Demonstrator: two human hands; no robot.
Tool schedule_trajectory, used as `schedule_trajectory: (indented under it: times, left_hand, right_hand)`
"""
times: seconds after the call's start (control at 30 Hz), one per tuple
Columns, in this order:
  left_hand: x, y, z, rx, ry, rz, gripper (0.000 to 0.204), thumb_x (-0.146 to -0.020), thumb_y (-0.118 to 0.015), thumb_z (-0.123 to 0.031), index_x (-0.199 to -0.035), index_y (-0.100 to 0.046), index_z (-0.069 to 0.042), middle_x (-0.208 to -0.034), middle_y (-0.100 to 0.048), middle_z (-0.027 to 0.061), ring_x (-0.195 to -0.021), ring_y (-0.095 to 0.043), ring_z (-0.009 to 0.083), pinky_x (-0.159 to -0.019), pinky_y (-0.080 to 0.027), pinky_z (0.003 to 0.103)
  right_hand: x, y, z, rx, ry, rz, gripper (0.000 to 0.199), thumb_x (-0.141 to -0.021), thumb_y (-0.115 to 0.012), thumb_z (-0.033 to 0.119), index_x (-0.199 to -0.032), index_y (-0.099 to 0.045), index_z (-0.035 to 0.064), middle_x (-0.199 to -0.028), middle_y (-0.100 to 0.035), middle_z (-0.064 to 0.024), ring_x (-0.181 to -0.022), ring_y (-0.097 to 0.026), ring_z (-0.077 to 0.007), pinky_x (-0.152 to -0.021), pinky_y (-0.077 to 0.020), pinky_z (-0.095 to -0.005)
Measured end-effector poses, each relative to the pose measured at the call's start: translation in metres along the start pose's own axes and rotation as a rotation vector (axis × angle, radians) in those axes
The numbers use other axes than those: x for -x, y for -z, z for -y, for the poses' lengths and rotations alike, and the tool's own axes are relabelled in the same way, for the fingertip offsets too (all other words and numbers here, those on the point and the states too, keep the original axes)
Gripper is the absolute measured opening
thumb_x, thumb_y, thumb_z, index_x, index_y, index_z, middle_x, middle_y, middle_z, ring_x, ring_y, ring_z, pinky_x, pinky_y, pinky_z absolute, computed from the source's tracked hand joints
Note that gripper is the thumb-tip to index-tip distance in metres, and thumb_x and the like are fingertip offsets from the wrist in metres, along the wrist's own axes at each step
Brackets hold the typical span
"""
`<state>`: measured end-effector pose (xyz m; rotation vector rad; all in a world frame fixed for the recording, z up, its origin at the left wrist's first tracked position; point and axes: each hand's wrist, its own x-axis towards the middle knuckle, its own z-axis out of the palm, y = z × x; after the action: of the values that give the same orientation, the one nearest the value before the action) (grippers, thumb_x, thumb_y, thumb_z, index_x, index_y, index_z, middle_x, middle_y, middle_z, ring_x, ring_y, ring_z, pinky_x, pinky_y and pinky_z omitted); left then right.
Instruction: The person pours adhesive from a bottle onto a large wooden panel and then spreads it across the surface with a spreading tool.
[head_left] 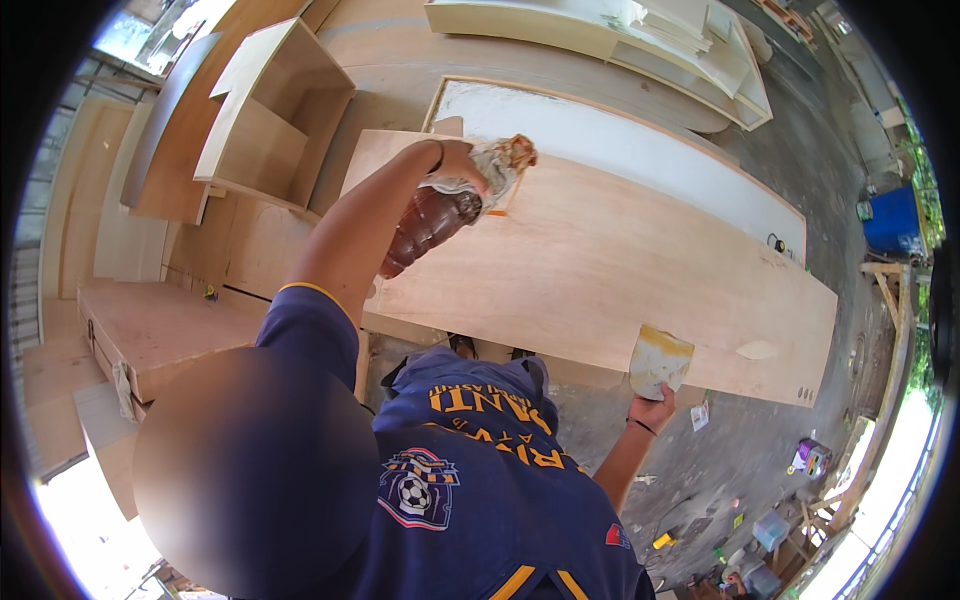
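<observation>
While a long pale wooden panel [600, 270] ran from the upper left of centre toward the lower right, two hands worked above its ends. The left hand [458, 168], upper centre-left, was curled around a ribbed brown container [432, 232], near the lower part of its wrinkled whitish wrapping [500, 165]. The container's long axis lay obliquely: its dark ribbed end pointed to the lower left, its wrapped, orange-crusted end to the upper right. The right hand [652, 408], right of centre, was closed on the lower edge of a flat pale plate [660, 362], which stood nearly upright in the frame, its broad free edge pointing upward beneath a yellowish smear. The plate overlapped the panel's lower margin; whether they touched could not be told.

Several parts were obscured. The left fingertips were hard to separate from the wrapping, and the container's contents could not be made out. The plate hid part of the panel's edge, and most of the right fingers lay out of sight behind it. A round blurred patch [255, 470] concealed the lower left, and the navy jersey [480, 490] was cut off by the bottom edge.
</observation>
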<state>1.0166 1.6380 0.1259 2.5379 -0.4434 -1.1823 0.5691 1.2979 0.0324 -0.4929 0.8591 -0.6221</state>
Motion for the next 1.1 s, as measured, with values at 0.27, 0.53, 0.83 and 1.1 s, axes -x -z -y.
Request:
schedule_trajectory:
  times: [0.27,0.53,0.83,1.1]
  left_hand:
    - [0.016,0.036,-0.051,0.131,-0.138,-0.027,0.065,-0.055,-0.080,-0.033,-0.111,-0.061,-0.005,-0.104,-0.065,0.0113,-0.094,-0.061,0.0229,-0.087,-0.045,0.034]
    - [0.041,0.042,0.090,0.218,-0.057,-0.091,0.061,-0.058,-0.081,-0.026,-0.112,-0.059,-0.010,-0.103,-0.065,0.0084,-0.096,-0.059,0.0219,-0.089,-0.044,0.036]
    - [0.135,0.083,0.186,0.253,0.180,-0.244,0.059,-0.060,-0.077,-0.024,-0.115,-0.059,-0.009,-0.104,-0.065,0.0082,-0.097,-0.060,0.0215,-0.089,-0.044,0.035]
    - [0.148,0.072,0.148,0.227,-0.022,-0.336,0.064,-0.059,-0.080,-0.026,-0.117,-0.057,-0.011,-0.105,-0.064,0.0074,-0.097,-0.059,0.0212,-0.090,-0.043,0.034]
  right_hand:
    - [0.006,0.002,-0.001,-0.058,0.028,-0.007,0.052,-0.086,-0.047,0.020,-0.134,-0.036,0.0031,-0.132,-0.046,-0.0130,-0.122,-0.043,-0.0315,-0.102,-0.0351,-0.0483]
    - [-0.005,-0.011,-0.012,-0.065,-0.008,0.072,0.050,-0.087,-0.047,0.020,-0.133,-0.038,0.0035,-0.132,-0.047,-0.0123,-0.121,-0.045,-0.0313,-0.101,-0.0362,-0.0492]
    - [-0.007,-0.044,-0.028,0.033,-0.044,0.129,0.050,-0.087,-0.046,0.021,-0.133,-0.037,0.0035,-0.132,-0.047,-0.0118,-0.121,-0.045,-0.0305,-0.102,-0.0360,-0.0473]
    - [-0.011,-0.065,-0.038,0.107,-0.074,0.181,0.050,-0.088,-0.044,0.021,-0.134,-0.037,0.0024,-0.132,-0.047,-0.0122,-0.121,-0.045,-0.0303,-0.102,-0.0359,-0.0477]
